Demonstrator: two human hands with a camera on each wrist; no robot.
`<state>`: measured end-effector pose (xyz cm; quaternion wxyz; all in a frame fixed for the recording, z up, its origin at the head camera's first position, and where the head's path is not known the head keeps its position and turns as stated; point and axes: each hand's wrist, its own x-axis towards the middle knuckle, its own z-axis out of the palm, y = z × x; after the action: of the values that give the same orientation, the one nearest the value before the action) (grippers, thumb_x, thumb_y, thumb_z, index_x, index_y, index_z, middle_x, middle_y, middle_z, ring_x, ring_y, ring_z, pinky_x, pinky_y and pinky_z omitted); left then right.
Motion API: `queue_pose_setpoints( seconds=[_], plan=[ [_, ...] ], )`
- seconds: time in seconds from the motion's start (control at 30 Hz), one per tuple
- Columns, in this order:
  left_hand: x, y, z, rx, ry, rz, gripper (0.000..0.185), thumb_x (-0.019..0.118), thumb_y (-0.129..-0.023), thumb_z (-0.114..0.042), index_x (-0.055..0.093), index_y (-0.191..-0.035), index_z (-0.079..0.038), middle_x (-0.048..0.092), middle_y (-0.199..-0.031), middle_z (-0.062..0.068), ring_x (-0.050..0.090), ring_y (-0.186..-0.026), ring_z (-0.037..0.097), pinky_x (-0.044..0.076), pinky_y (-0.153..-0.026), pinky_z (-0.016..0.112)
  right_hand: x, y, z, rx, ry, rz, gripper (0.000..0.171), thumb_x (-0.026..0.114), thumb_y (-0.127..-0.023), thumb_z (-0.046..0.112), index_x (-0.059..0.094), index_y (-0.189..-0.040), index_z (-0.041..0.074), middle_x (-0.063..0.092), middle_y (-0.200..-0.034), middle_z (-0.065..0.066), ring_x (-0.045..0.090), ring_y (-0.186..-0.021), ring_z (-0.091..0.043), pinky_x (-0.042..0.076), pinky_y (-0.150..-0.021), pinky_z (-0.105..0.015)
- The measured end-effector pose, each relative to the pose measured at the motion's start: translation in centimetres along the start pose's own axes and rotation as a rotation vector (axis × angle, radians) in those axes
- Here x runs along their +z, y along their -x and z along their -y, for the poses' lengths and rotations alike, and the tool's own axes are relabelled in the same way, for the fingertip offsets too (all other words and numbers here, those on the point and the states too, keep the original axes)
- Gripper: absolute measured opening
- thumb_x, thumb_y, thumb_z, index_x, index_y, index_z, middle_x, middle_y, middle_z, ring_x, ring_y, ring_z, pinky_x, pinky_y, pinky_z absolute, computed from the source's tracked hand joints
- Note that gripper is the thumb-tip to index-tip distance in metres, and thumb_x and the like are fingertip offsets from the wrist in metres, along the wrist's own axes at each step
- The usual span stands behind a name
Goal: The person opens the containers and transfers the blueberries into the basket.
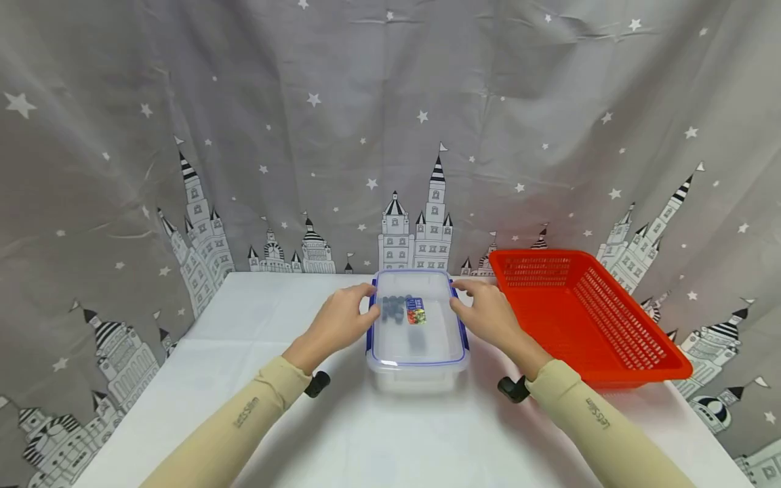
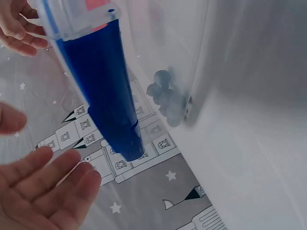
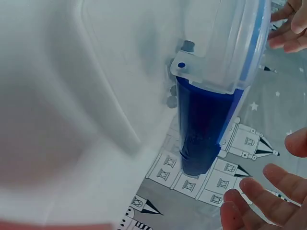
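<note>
A clear plastic food container (image 1: 419, 381) stands upright on the table, with a blue-edged clear lid (image 1: 427, 347) on top. A printed label (image 1: 416, 312) shows on the lid, and small dark round pieces (image 1: 393, 308) show through it. My left hand (image 1: 342, 315) is at the container's left side, fingers loosely bent and apart from the blue latch (image 2: 98, 86) in the left wrist view. On the opposite side, my right hand (image 1: 485, 310) is beside the other blue latch (image 3: 204, 127), its fingers spread and holding nothing. Both latches hang down from the lid's edges.
A red plastic basket (image 1: 549, 315) with slotted walls stands right of the container, close to my right forearm. The white table (image 1: 256, 318) ends at the back against a grey curtain (image 1: 293, 169) printed with castles and stars.
</note>
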<state>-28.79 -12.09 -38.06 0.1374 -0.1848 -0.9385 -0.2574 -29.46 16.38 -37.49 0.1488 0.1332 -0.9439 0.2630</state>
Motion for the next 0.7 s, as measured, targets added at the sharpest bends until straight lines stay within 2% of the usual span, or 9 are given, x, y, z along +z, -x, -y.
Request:
queue_pose_setpoints(
  seconds=[0.13,0.27,0.43,0.7],
  plan=[
    [0.6,-0.4,0.1,-0.039,0.024,-0.095,0.034,0.062,-0.091,-0.024,0.068,-0.118,-0.003,0.072,-0.115,0.013,0.069,-0.101,0.029,0.056,-0.087,0.045,0.6,-0.5,-0.3,0.037,-0.008,-0.025,0.039,0.062,-0.094,0.027,0.068,-0.129,0.010,0.069,-0.126,-0.013,0.068,-0.109,-0.034,0.055,-0.091,-0.052],
    [1.1,-0.7,0.5,-0.113,0.037,-0.121,0.036,0.061,-0.090,-0.024,0.067,-0.119,-0.004,0.072,-0.112,0.015,0.071,-0.093,0.028,0.057,-0.080,0.045,1.4,-0.7,-0.6,0.091,0.022,0.003,0.044,0.063,-0.094,0.027,0.064,-0.134,0.010,0.064,-0.134,-0.014,0.064,-0.117,-0.035,0.053,-0.095,-0.054],
    [1.7,-1.0,1.0,-0.207,0.030,-0.115,0.042,0.062,-0.091,-0.029,0.063,-0.127,-0.006,0.073,-0.113,0.016,0.072,-0.094,0.032,0.056,-0.079,0.048,2.3,-1.1,-0.9,0.140,0.057,0.020,0.050,0.065,-0.094,0.029,0.059,-0.139,0.010,0.060,-0.139,-0.016,0.063,-0.120,-0.038,0.052,-0.097,-0.056],
    [3.1,-1.5,2.0,-0.260,0.050,-0.054,0.052,0.060,-0.094,-0.035,0.054,-0.138,-0.009,0.072,-0.118,0.018,0.069,-0.102,0.038,0.055,-0.084,0.051,3.1,-1.4,-1.3,0.173,0.066,0.047,0.055,0.064,-0.095,0.033,0.054,-0.144,0.009,0.060,-0.139,-0.019,0.061,-0.120,-0.040,0.050,-0.099,-0.058]
  ],
)
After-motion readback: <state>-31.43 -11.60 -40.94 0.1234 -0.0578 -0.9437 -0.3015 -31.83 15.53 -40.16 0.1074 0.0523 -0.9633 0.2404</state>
